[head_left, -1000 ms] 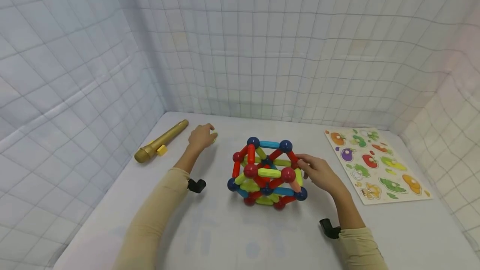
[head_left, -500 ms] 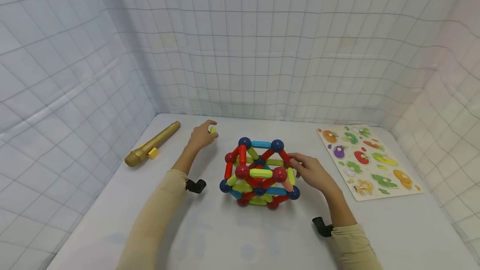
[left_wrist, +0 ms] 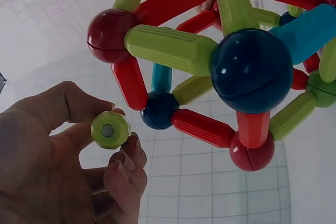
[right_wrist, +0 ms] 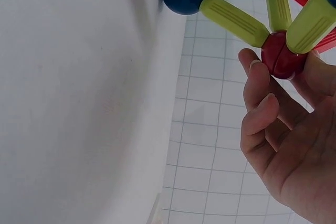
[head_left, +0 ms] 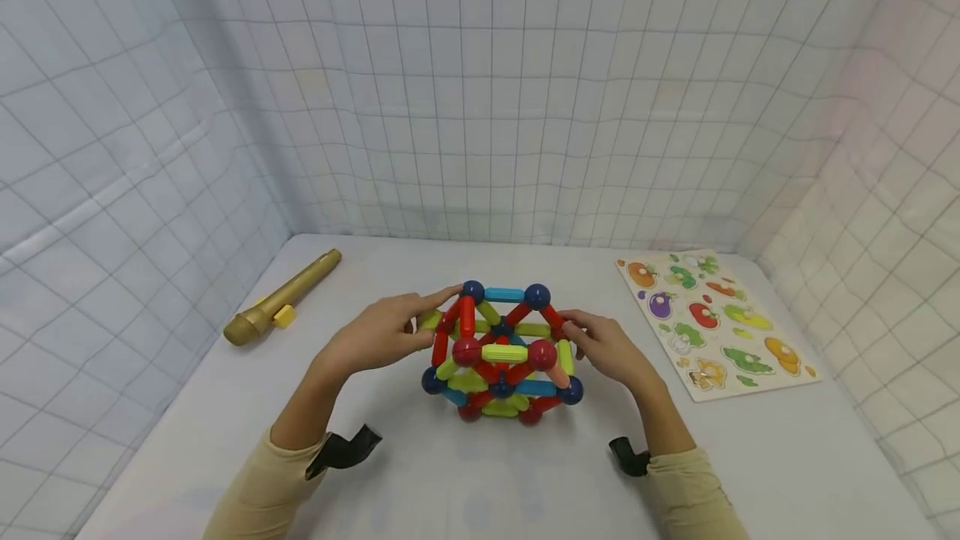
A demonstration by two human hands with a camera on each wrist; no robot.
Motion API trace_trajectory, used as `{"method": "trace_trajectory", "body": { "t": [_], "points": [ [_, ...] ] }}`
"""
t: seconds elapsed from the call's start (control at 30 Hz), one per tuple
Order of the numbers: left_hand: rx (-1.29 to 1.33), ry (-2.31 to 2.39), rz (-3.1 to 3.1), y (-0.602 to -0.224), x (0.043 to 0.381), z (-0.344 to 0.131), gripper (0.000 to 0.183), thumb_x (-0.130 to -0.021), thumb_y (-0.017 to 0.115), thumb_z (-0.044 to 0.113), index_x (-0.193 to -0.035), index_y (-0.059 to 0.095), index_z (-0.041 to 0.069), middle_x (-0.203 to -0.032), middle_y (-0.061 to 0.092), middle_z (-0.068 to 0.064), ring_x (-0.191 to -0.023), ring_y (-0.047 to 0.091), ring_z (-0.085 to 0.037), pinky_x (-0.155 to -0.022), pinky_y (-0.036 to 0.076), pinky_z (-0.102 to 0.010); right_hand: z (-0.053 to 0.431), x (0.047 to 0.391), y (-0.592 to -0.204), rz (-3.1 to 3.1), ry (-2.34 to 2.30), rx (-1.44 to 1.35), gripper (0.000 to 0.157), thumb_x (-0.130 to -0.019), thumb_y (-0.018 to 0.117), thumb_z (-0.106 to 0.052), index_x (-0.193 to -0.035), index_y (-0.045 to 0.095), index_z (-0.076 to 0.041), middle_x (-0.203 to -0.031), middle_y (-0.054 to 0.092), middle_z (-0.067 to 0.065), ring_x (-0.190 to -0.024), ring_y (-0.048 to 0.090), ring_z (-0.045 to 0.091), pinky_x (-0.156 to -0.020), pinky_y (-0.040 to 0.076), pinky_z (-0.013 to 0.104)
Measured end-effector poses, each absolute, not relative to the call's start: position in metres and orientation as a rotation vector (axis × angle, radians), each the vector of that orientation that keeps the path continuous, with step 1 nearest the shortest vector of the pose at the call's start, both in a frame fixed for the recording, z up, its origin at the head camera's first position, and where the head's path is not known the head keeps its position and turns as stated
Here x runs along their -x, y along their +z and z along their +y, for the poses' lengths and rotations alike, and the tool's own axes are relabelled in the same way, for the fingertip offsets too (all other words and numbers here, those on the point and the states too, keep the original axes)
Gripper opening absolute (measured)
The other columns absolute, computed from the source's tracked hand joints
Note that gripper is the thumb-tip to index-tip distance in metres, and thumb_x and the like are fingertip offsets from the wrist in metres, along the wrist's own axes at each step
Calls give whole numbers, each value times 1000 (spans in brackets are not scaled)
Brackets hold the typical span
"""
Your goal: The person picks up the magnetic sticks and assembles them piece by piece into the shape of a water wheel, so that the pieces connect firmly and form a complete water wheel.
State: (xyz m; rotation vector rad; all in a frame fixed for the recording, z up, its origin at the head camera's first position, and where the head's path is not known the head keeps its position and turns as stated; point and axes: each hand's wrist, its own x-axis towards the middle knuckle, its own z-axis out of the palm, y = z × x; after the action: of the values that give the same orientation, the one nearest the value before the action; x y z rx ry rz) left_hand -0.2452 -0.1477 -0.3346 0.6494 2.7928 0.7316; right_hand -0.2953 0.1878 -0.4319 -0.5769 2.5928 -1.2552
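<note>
A ball-and-rod magnetic structure (head_left: 504,352) of red and dark blue balls with red, yellow-green and light blue rods stands on the white table. My left hand (head_left: 378,333) is at its left side, its index finger reaching to the upper blue ball. Between thumb and fingers that hand pinches a loose yellow-green magnetic rod (left_wrist: 111,130), its round end facing the left wrist camera, beside the structure. My right hand (head_left: 611,350) holds the structure's right side, where thumb and fingers grip a red ball (right_wrist: 283,56) in the right wrist view.
At the left of the table lies a gold toy microphone (head_left: 300,286) with a small yellow block (head_left: 285,317) against it. To the right lies a vegetable puzzle board (head_left: 757,390). White grid-patterned cloth (head_left: 480,107) hangs behind and at both sides.
My left hand has come from the back left toward the structure, bringing the yellow-green rod to its left side. My right hand stays on the red ball. The head view has shifted slightly.
</note>
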Motion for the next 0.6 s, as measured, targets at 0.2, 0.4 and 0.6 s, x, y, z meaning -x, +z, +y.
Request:
{"method": "trace_trajectory", "body": {
  "t": [0.2, 0.4, 0.6],
  "points": [
    [-694, 679, 2812, -334, 239, -138, 62, -89, 56, 20, -148, 40, 32, -82, 54, 0, -70, 47, -13, -59, 42, -27, 190, 295, -432, 2609, -1254, 567, 37, -104, 45, -29, -134, 56, -11, -103, 69, 8, -79, 60, 22, -64, 48, 29],
    [-699, 663, 2821, -336, 237, -133, 63, -89, 55, 21, -150, 39, 27, -81, 54, 0, -66, 47, -12, -58, 41, -25, 191, 295, -430, 2600, -1256, 570, 38, -104, 45, -31, -135, 54, -11, -104, 69, 9, -80, 59, 22, -65, 49, 31],
    [-655, 890, 2863, -321, 241, -127, 49, -93, 56, 22, -142, 52, 24, -89, 62, -1, -77, 54, -15, -63, 47, -25, 188, 295, -431, 2575, -1265, 574, 38, -104, 46, -31, -135, 55, -11, -104, 69, 9, -81, 59, 23, -67, 50, 32]
  ]
}}
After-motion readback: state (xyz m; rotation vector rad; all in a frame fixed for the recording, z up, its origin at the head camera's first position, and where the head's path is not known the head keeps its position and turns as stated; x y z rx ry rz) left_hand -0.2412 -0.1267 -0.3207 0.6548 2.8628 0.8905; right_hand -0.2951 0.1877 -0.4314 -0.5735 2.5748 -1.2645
